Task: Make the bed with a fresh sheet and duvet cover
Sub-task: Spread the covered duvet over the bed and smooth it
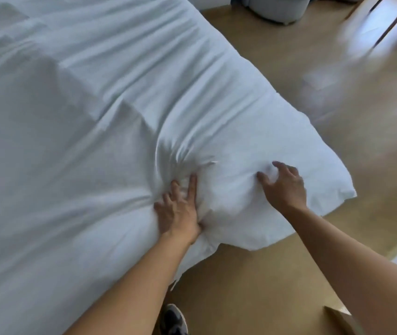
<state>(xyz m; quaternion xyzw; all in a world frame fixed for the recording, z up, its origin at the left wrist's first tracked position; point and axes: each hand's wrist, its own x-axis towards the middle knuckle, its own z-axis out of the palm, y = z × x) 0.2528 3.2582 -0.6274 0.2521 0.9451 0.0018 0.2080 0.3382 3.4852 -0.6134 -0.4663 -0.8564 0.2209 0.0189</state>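
Our left grip (180, 211) presses flat, open, on the duvet (228, 122); right grip (283, 186) pinches its fabric just beside, corner jutting beyond it over the floor (265, 286). Risk, we think: uneven pull bunches filling btw. the grips, or corner slides off.

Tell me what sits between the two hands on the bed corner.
Only a puffed ridge of white duvet between left hand and right hand, in the head view.
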